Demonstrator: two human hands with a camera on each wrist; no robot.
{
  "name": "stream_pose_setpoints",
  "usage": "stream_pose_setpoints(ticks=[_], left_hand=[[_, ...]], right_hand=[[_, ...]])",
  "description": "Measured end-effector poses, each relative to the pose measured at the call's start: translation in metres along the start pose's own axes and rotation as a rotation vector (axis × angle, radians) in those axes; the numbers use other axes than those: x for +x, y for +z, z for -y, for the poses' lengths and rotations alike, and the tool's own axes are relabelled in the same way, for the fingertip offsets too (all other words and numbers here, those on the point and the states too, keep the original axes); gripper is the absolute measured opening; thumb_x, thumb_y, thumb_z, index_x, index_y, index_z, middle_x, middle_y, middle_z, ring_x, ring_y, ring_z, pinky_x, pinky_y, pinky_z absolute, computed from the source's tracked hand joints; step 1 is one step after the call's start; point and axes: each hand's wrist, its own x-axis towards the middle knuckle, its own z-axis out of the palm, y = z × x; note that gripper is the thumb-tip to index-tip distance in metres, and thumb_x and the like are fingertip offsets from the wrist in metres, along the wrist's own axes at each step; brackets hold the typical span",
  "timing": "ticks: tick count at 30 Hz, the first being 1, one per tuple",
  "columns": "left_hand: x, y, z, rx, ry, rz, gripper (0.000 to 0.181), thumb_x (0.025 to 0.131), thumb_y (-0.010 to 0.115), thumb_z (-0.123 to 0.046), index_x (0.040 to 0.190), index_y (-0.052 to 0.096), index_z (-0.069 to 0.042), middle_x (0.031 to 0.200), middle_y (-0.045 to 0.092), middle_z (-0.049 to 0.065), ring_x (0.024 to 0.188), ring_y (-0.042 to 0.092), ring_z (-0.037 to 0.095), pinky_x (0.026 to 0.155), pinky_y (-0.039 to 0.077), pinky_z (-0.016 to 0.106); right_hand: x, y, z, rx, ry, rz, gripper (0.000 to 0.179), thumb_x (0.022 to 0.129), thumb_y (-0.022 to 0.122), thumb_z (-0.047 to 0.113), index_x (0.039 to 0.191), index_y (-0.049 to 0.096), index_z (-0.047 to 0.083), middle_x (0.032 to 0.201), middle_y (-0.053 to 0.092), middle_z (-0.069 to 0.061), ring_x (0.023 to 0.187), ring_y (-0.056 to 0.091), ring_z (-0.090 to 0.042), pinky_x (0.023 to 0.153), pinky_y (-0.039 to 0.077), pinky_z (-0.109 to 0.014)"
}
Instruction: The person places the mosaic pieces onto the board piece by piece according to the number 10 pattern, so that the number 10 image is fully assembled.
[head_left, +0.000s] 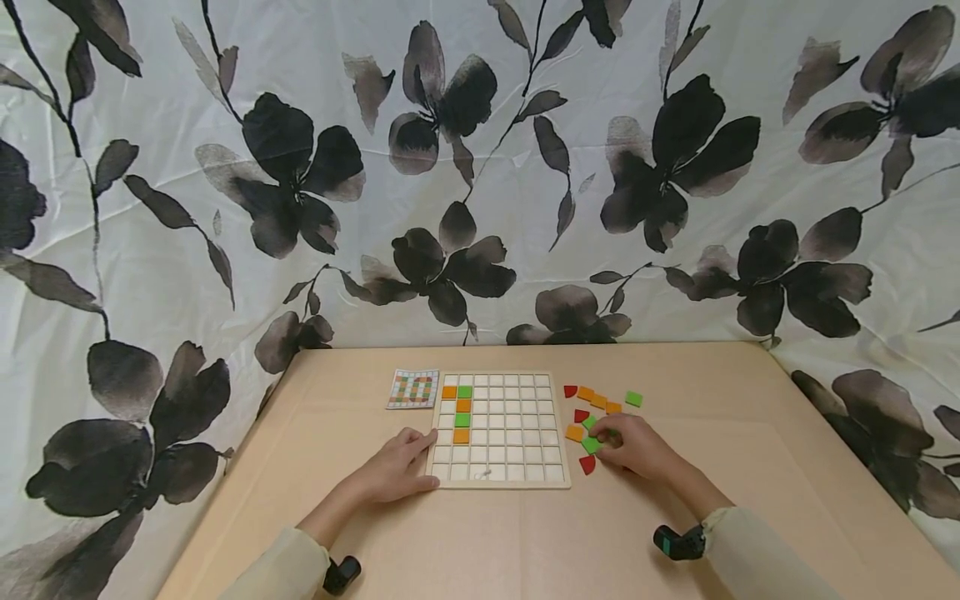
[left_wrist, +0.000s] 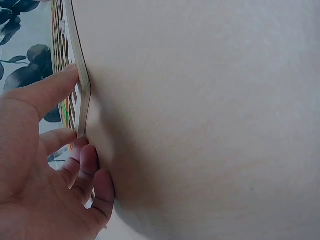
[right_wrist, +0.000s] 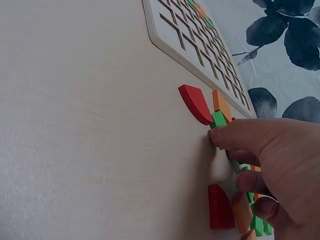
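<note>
A floral curtain point(head_left: 480, 167) is hanging behind the tan counter point(head_left: 480, 533), covering the whole background. On the counter a wooden grid board point(head_left: 517, 450) is lying flat, with orange and green square tiles sitting in its upper-left cells. Just left of the board's top corner a small pattern card point(head_left: 412, 388) is lying.

The left hand point(head_left: 397, 468) is resting on the counter against the board's left edge, its grip spread and relaxed, thumb and fingertips point(left_wrist: 75, 75) touching the wooden rim and holding nothing.

The right hand point(head_left: 637, 448) is lying to the right of the board over a loose scatter of orange, green and red pieces point(head_left: 600, 402). Its grip is pinching a green square tile point(head_left: 591, 445), thumb and fingers point(right_wrist: 240, 135) curling onto it where it is sitting on the counter, near the board's right edge. A red quarter-round piece point(head_left: 587, 464) is lying just beside that tile, nearer the person.
</note>
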Motion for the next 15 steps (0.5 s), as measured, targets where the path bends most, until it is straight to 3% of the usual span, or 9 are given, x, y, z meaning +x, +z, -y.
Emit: stream_pose_setpoints(ticks=[4, 8, 12, 15], left_hand=[[-0.0007, 0.0, -0.0001, -0.004, -0.001, 0.0, 0.078, 0.084, 0.072, -0.041, 0.148, 0.039, -0.01, 0.122, 0.045, 0.002, 0.105, 0.042, 0.017, 0.089, 0.039, 0.037], [-0.0021, -0.0002, -0.0004, 0.0, 0.004, 0.002, 0.079, 0.084, 0.072, -0.04, 0.148, 0.039, -0.009, 0.122, 0.045, 0.003, 0.105, 0.043, 0.018, 0.089, 0.039, 0.038], [-0.0025, 0.0, -0.0007, 0.005, 0.003, 0.003, 0.079, 0.084, 0.072, -0.04, 0.148, 0.039, -0.009, 0.122, 0.045, 0.003, 0.104, 0.042, 0.018, 0.088, 0.039, 0.037], [-0.0021, -0.0004, -0.0015, 0.0, -0.001, 0.001, 0.078, 0.084, 0.072, -0.04, 0.148, 0.039, -0.009, 0.122, 0.045, 0.003, 0.104, 0.042, 0.018, 0.088, 0.038, 0.037]], right_hand=[[-0.0002, -0.0014, -0.0002, -0.037, -0.044, 0.001, 0.023, 0.08, 0.076, 0.012, 0.101, 0.072, 0.019, 0.104, 0.064, 0.0, 0.096, 0.054, -0.021, 0.081, 0.051, -0.034], [-0.0008, -0.003, -0.0001, -0.047, -0.116, 0.003, 0.025, 0.08, 0.076, 0.011, 0.104, 0.072, 0.017, 0.113, 0.066, -0.001, 0.112, 0.056, -0.026, 0.095, 0.047, -0.047], [0.0008, -0.0023, 0.0006, -0.058, -0.122, 0.011, 0.023, 0.08, 0.075, 0.011, 0.102, 0.073, 0.019, 0.106, 0.066, 0.002, 0.102, 0.055, -0.02, 0.086, 0.048, -0.037], [0.0029, -0.0006, 0.0024, -0.075, -0.08, 0.003, 0.02, 0.08, 0.076, 0.013, 0.098, 0.073, 0.021, 0.098, 0.064, 0.004, 0.09, 0.051, -0.016, 0.075, 0.045, -0.028]])
